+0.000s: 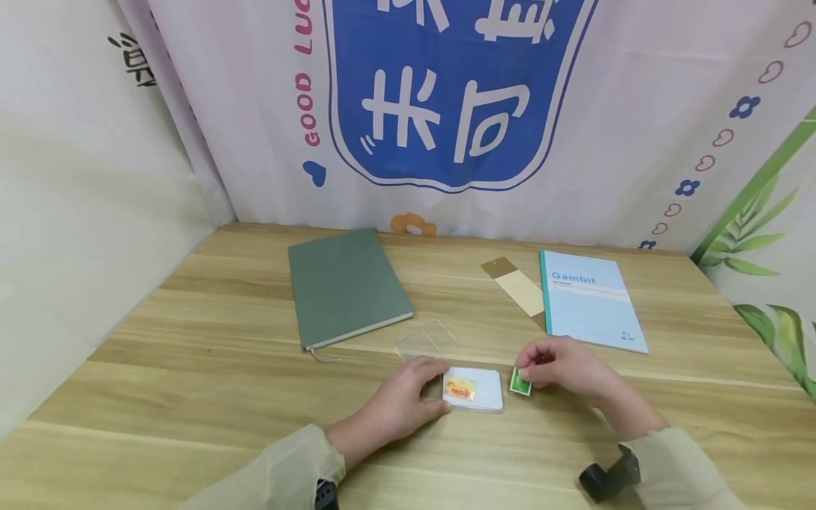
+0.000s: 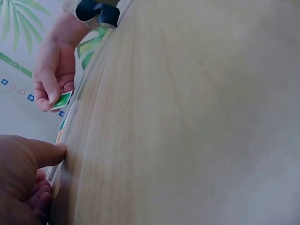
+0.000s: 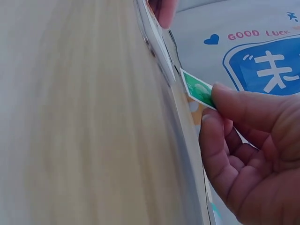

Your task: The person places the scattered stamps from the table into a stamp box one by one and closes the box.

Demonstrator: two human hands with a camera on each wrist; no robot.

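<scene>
My left hand [image 1: 404,397] holds a flat white rectangular box [image 1: 489,389] with rounded corners by its left end, thumb on the near side and fingers on the far side. A small yellow-and-orange picture card [image 1: 460,388] lies on the left half of its white surface. Just right of the box, my right hand [image 1: 564,365] pinches a small green card [image 1: 520,383] with a white border between thumb and index finger. In the right wrist view, the green card [image 3: 197,89] sticks out past the fingertips towards the box's end.
Behind the left hand lies a clear plastic lid [image 1: 426,338]. A dark green notebook [image 1: 347,290] rests at the back left. At the back right are a light blue Gambit notebook [image 1: 593,304] and a brown-and-cream bookmark [image 1: 519,289] beside it. A printed curtain [image 1: 255,106] hangs behind the table.
</scene>
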